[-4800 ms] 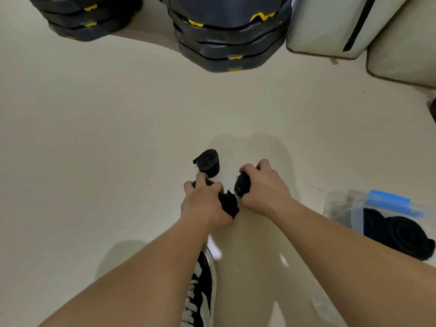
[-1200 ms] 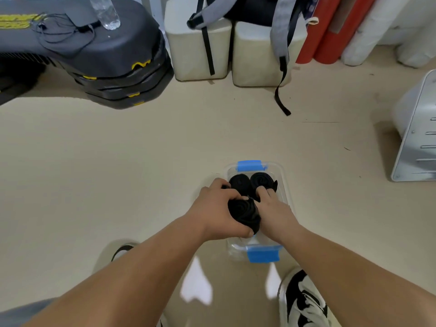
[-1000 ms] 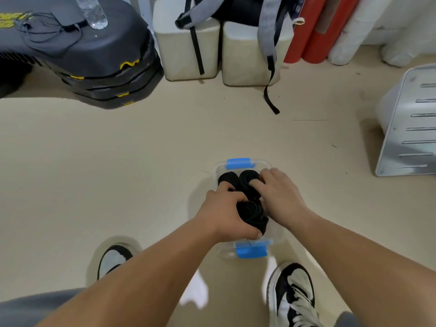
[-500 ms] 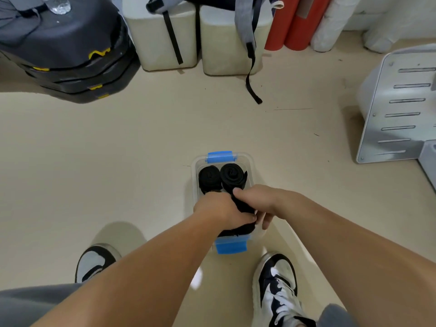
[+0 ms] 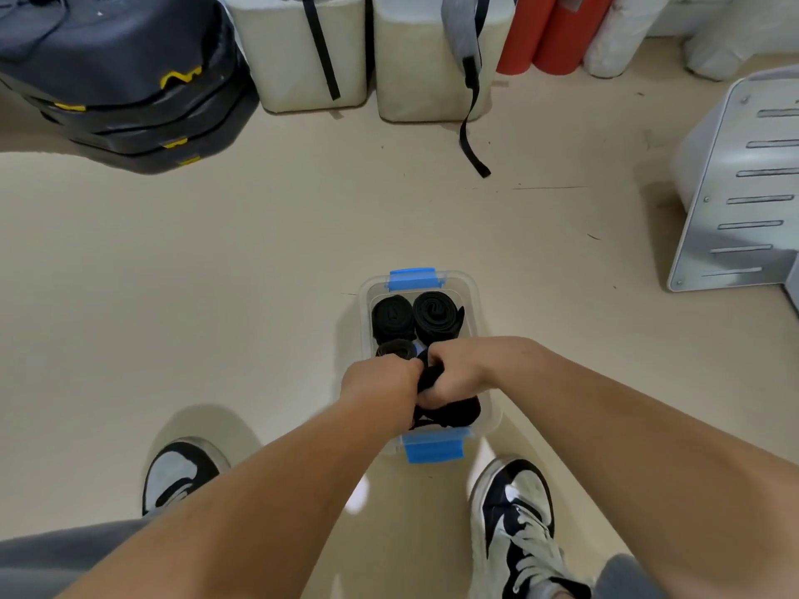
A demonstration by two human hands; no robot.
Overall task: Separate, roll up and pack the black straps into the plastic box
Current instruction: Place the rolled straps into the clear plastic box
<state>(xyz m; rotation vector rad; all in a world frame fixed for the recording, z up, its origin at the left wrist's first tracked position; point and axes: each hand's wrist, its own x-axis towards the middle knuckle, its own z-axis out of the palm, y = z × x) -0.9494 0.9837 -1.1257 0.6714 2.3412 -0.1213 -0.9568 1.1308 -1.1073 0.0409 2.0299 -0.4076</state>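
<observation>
Straps (image 5: pixel 434 314) rolled in plastic box (image 5: pixel 474 298) — left grip (image 5: pixel 380 382), right grip (image 5: pixel 459 368) both curled round another black roll (image 5: pixel 430 377).

Clear plastic box (image 5: pixel 473 296), 2 blue latches (image 5: pixel 416 279). Plain black straps (image 5: pixel 436 311). Beige floor (image 5: pixel 216 274). Black-and-white sneakers (image 5: pixel 514 503). Dark grey stacked cases (image 5: pixel 121 80), yellow marks. 2 red rolls (image 5: pixel 544 32).

Stacked dark cases (image 5: pixel 121 92), cream blocks (image 5: pixel 298 54), red rolls (image 5: pixel 549 32), slotted metal panel (image 5: pixel 743 188) on beige floor (image 5: pixel 216 261).
</observation>
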